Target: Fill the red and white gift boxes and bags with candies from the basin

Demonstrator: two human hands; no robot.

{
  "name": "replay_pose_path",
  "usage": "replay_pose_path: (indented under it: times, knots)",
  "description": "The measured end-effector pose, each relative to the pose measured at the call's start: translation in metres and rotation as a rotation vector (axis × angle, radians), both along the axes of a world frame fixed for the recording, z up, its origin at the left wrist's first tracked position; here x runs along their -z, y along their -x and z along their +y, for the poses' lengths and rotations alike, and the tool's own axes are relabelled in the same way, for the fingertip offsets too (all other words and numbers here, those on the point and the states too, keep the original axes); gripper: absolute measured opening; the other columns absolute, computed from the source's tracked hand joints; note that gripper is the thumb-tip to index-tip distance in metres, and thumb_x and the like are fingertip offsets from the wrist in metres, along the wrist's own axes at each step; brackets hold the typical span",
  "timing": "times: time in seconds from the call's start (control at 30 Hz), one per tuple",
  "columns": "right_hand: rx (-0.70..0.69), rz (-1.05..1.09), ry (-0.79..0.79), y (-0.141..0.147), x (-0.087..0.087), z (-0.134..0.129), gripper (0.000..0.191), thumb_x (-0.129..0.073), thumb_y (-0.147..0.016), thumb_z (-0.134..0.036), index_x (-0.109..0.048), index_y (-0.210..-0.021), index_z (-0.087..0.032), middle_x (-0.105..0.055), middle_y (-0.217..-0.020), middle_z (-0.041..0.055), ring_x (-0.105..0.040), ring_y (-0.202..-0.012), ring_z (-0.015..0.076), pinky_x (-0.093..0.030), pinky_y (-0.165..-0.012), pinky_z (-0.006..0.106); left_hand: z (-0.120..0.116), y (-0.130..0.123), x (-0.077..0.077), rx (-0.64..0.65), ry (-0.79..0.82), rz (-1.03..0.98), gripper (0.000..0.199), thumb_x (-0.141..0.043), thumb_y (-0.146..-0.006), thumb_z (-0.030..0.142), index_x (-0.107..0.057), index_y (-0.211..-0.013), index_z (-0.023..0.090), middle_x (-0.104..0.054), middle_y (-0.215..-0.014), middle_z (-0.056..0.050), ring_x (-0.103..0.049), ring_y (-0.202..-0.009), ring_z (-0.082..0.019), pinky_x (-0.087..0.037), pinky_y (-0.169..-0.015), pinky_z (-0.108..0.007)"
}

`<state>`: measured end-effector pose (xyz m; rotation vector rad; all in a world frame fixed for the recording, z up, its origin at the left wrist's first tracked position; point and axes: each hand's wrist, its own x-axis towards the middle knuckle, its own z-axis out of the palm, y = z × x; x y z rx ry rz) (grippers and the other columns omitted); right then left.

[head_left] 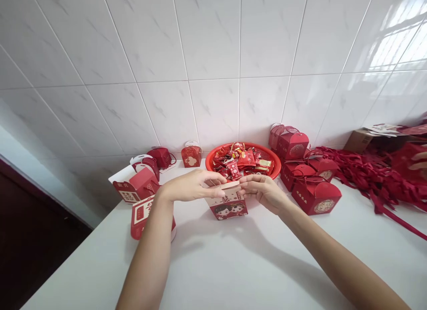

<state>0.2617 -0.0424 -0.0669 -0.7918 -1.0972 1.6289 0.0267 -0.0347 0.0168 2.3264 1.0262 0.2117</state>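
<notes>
At the picture's centre, our left hand (200, 185) and right hand (262, 191) pinch the top edges of the small gift box (230, 208); we judge the top is being closed; next calls for aligning its edges gently.

Your hands meet at the top of a small printed box (228, 205).
Your left hand (196, 185) and right hand (262, 191) touch its upper edges from either side, on the white table (213, 265). Just behind it, a red basket (276, 165) holds wrapped candies (246, 159); red boxes (316, 196) stand to the right, near dark red ribbons (367, 176), and more cartons (135, 183) sit left.
</notes>
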Motion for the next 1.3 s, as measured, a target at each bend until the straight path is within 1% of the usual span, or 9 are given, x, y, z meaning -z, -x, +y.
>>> replay_pose_path:
  times: [0.13,0.27,0.47,0.67,0.83,0.97,1.07,1.13,1.3]
  knots:
    - [0.056,-0.146,-0.077,-0.013,0.004,0.007,0.031,-0.086,-0.059,-0.034,-0.071,-0.079,-0.016,-0.073,-0.073,0.0025,-0.070,-0.063,0.0166,-0.055,-0.068,0.030,0.010,-0.017,0.012,-0.008,-0.074,-0.035,0.039,-0.052,-0.092,0.052,-0.070,-0.103,0.020,-0.070,-0.096,-0.003,-0.061,-0.084,-0.018,-0.042,-0.070,-0.025]
    - [0.255,-0.317,-0.284,-0.027,0.001,0.022,0.026,-0.078,-0.064,-0.038,-0.069,-0.076,-0.018,-0.071,-0.067,0.0013,-0.060,-0.051,0.0127,-0.050,-0.056,0.028,0.012,-0.031,0.019,-0.076,-0.139,-0.070,0.039,-0.043,-0.095,0.047,-0.059,-0.075,0.018,-0.057,-0.071,0.001,-0.048,-0.066,-0.014,-0.034,-0.061,-0.026]
    - [0.526,-0.641,-0.507,-0.051,-0.001,0.064,0.016,-0.066,-0.073,-0.035,-0.067,-0.076,-0.019,-0.072,-0.076,0.0054,-0.065,-0.072,0.0197,-0.051,-0.069,0.032,0.014,-0.048,0.028,-0.076,-0.054,-0.136,0.039,-0.043,-0.093,0.048,-0.046,-0.067,0.019,-0.046,-0.066,0.003,-0.042,-0.062,-0.013,-0.033,-0.057,-0.026]
    - [0.140,-1.460,-0.386,-0.039,0.000,0.091,0.036,-0.078,-0.070,-0.037,-0.070,-0.100,-0.018,-0.074,-0.106,0.0112,-0.066,-0.099,0.0290,-0.045,-0.073,0.032,0.027,-0.045,0.035,-0.015,0.187,-0.312,0.054,-0.044,-0.091,0.068,-0.066,-0.088,0.018,-0.068,-0.091,-0.005,-0.062,-0.089,-0.019,-0.049,-0.081,-0.029]
    - [-0.060,-1.546,-0.379,-0.021,-0.002,0.103,0.049,-0.084,-0.059,-0.026,-0.071,-0.107,-0.023,-0.075,-0.110,0.0095,-0.068,-0.101,0.0315,-0.046,-0.074,0.032,0.045,-0.044,0.048,-0.128,0.280,-0.453,0.053,-0.042,-0.094,0.061,-0.070,-0.097,0.016,-0.074,-0.101,-0.010,-0.068,-0.099,-0.022,-0.052,-0.086,-0.033]
    - [-0.060,-1.593,-0.372,-0.013,0.001,0.107,0.065,-0.081,-0.062,-0.024,-0.063,-0.125,-0.020,-0.069,-0.124,0.0165,-0.066,-0.110,0.0356,-0.048,-0.081,0.037,0.070,-0.059,0.060,-0.166,0.016,-0.154,0.027,-0.053,-0.086,0.034,-0.071,-0.077,0.016,-0.073,-0.083,-0.004,-0.066,-0.085,-0.021,-0.048,-0.071,-0.028]
    - [-0.027,-1.599,-0.352,-0.012,0.006,0.108,0.068,-0.080,-0.064,-0.025,-0.060,-0.128,-0.017,-0.067,-0.128,0.0189,-0.065,-0.114,0.0364,-0.048,-0.081,0.038,0.087,-0.074,0.062,-0.185,-0.025,0.200,0.021,-0.056,-0.079,0.028,-0.068,-0.067,0.018,-0.070,-0.070,-0.003,-0.064,-0.073,-0.021,-0.043,-0.062,-0.028]
    - [-0.002,-1.594,-0.329,-0.012,0.008,0.108,0.062,-0.079,-0.064,-0.023,-0.062,-0.122,-0.016,-0.068,-0.125,0.0190,-0.064,-0.113,0.0370,-0.048,-0.079,0.037,0.096,-0.083,0.062,-0.204,0.012,0.337,0.015,-0.061,-0.076,0.030,-0.072,-0.076,0.019,-0.074,-0.081,-0.005,-0.066,-0.078,-0.024,-0.044,-0.061,-0.029]
    - [0.109,-1.556,-0.298,-0.015,0.007,0.108,0.035,-0.067,-0.070,-0.012,-0.068,-0.104,-0.018,-0.072,-0.111,0.0149,-0.068,-0.103,0.0317,-0.045,-0.070,0.032,0.109,-0.101,0.068,-0.253,0.047,0.485,0.037,-0.071,-0.069,0.034,-0.073,-0.101,0.016,-0.075,-0.109,-0.015,-0.070,-0.091,-0.030,-0.050,-0.065,-0.032]
